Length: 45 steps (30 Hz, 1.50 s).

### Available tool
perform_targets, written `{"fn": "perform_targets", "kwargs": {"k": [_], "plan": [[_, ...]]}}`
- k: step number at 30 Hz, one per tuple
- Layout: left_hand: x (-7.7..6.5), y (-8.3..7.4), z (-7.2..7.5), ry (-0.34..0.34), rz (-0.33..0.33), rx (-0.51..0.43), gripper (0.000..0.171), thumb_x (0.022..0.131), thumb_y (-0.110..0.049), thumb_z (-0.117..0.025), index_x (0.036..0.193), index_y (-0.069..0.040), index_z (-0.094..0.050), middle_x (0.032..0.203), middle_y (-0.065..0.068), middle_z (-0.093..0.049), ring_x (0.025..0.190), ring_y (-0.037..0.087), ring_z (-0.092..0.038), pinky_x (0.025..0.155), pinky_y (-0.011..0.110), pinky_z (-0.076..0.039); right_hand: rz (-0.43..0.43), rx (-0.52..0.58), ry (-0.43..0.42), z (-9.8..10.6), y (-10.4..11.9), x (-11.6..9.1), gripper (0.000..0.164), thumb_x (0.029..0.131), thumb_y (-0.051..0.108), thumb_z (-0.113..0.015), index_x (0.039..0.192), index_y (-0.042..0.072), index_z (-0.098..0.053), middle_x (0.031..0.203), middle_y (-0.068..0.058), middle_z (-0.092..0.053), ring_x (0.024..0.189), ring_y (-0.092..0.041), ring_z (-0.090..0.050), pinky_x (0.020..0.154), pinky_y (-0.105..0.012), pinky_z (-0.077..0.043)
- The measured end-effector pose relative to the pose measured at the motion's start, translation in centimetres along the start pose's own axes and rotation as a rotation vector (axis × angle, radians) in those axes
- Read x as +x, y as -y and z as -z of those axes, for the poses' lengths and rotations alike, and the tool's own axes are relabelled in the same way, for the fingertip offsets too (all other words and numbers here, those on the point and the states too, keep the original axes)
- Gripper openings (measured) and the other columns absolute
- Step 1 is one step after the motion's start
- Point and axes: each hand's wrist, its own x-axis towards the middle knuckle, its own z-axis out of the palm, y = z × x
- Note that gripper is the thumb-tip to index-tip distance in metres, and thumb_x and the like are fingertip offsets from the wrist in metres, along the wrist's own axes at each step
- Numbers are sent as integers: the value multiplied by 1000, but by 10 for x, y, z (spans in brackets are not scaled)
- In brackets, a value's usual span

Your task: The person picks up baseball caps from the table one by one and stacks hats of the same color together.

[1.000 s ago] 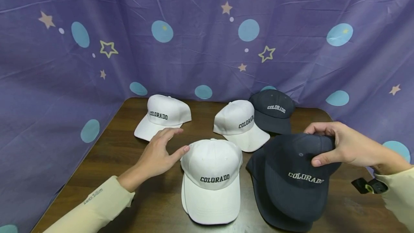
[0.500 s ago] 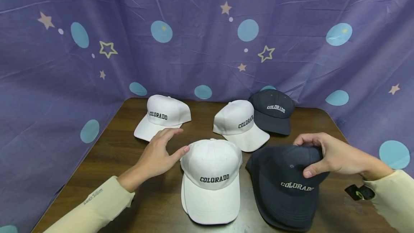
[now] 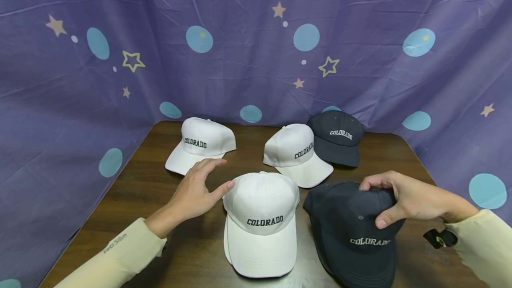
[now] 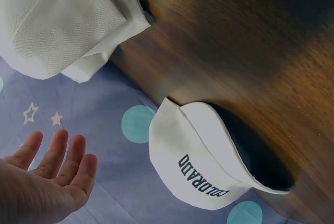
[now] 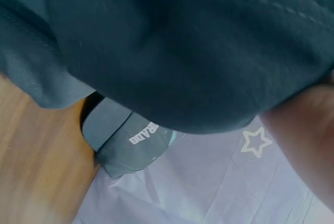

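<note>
At front right, my right hand (image 3: 414, 201) grips the crown of a dark navy baseball cap (image 3: 360, 257), thumb on the front panel and fingers behind. This cap sits over a second dark cap (image 3: 314, 203), which shows along the left side. In the right wrist view the held cap (image 5: 193, 62) fills the upper part. My left hand (image 3: 194, 194) hovers with fingers spread beside two stacked white caps (image 3: 262, 203), its thumb tip right at the crown. The left wrist view shows the same hand (image 4: 57, 182) holding nothing. All readable fronts say COLORADO.
Farther back on the brown wooden table (image 3: 132, 181) stand a white cap (image 3: 208, 137) at left, another white cap (image 3: 294, 146) right of centre and a dark cap (image 3: 338, 134) behind it. A purple curtain (image 3: 248, 79) with stars and dots surrounds the table's back and sides.
My right hand has lowered the dark cap and shifted it left onto the other dark cap, its brim now nearer the front. The left hand and white caps have stayed put.
</note>
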Motion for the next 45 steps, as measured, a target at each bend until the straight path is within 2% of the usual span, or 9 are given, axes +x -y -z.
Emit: {"fn": "perform_targets", "kwargs": {"k": [7, 13, 19, 23, 27, 31, 35, 41, 45], "plan": [[0, -1, 0, 7, 4, -2, 59, 85, -53, -65, 130, -16, -53, 127, 0, -55, 119, 21, -45, 99, 47, -37, -142, -151, -107, 4, -12, -4, 32, 91, 3, -61, 122, 9, -56, 108, -8, -66, 91, -24, -62, 74, -35, -54], [0, -1, 0, 12, 9, -1, 59, 85, -54, -64, 130, -16, -53, 127, 0, -55, 120, 21, -45, 99, 47, -37, -82, -287, -192, 3, -23, -2, 27, 91, 11, -64, 117, 13, -58, 103, -2, -65, 87, -18, -61, 70, -31, -52], [0, -1, 0, 23, 20, 1, 59, 85, -55, -63, 130, -18, -53, 128, 0, -54, 120, 22, -45, 99, 48, -37, -67, -403, -295, 2, -31, 2, 22, 89, 16, -66, 110, 18, -60, 104, 1, -62, 93, -15, -57, 75, -28, -49], [0, -1, -1, 28, 24, 0, 59, 85, -55, -63, 130, -18, -53, 128, 0, -54, 120, 23, -45, 98, 48, -37, -118, -456, -345, 3, -36, 4, 17, 91, 21, -65, 107, 24, -60, 128, -2, -50, 117, -22, -47, 87, -38, -47], [0, -1, -1, 24, 20, 2, 59, 85, -55, -64, 129, -18, -54, 128, 0, -54, 120, 23, -45, 98, 48, -37, -179, -458, -313, 6, -42, 7, 9, 95, 25, -59, 104, 27, -58, 141, -4, -42, 129, -33, -38, 94, -52, -40], [0, -1, -2, 22, 18, 0, 58, 85, -55, -64, 129, -18, -54, 127, 0, -54, 120, 23, -45, 98, 47, -37, -195, -404, -246, 10, -50, 9, 4, 98, 24, -54, 101, 24, -57, 136, -8, -49, 125, -32, -42, 95, -42, -42], [-1, -3, -1, 26, 22, -3, 58, 85, -55, -64, 129, -18, -54, 128, -1, -54, 120, 22, -45, 98, 48, -37, -145, -381, -209, 13, -58, 12, 5, 99, 20, -52, 99, 22, -56, 125, -3, -57, 118, -25, -50, 90, -30, -44], [-1, -3, -2, 32, 27, -3, 59, 86, -55, -63, 130, -18, -53, 128, -1, -54, 120, 21, -45, 98, 48, -37, -71, -365, -197, 11, -68, 17, 5, 99, 15, -51, 99, 18, -55, 91, 1, -58, 83, -14, -55, 71, -30, -47], [-2, -2, -3, 35, 25, -4, 58, 86, -55, -62, 130, -18, -53, 128, -1, -54, 120, 22, -45, 98, 48, -38, -85, -394, -215, 8, -72, 18, 4, 99, 18, -50, 98, 19, -53, 83, 3, -54, 75, -12, -53, 66, -31, -45]]}}
